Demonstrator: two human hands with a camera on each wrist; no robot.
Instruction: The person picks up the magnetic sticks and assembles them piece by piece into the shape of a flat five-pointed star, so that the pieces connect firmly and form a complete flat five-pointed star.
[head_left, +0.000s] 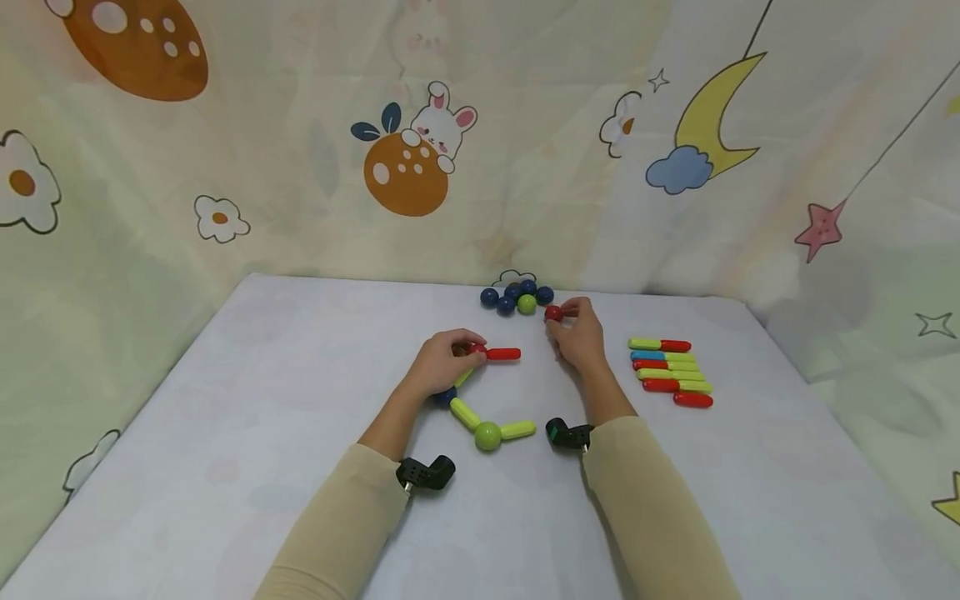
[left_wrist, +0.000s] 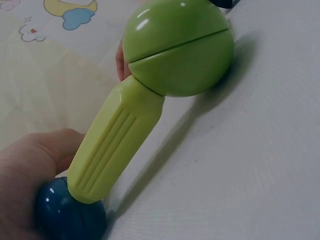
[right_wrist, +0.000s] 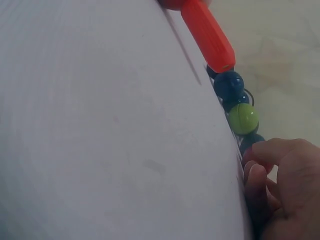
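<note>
Head view: my left hand (head_left: 442,362) pinches a red ball (head_left: 477,351) at the far end of a bent chain, thumb and fingers close about it, a red rod (head_left: 504,354) jutting right. I judge that this grip steadies the joint, since a loose ball would roll. The chain bends through a blue ball (head_left: 446,397) beside my wrist, then a middle rod (head_left: 465,414), to a green ball (head_left: 488,436); its end rod (head_left: 518,430) also points right, so the shape opens that way. My right hand (head_left: 583,335) holds a second red ball (head_left: 553,313) in narrowed fingertips, near the blue balls (head_left: 506,306); I cannot tell whether it touches the table (head_left: 225,467). The spare rods (head_left: 670,375) lie side by side at the right, probably lined up for easy picking.
</note>
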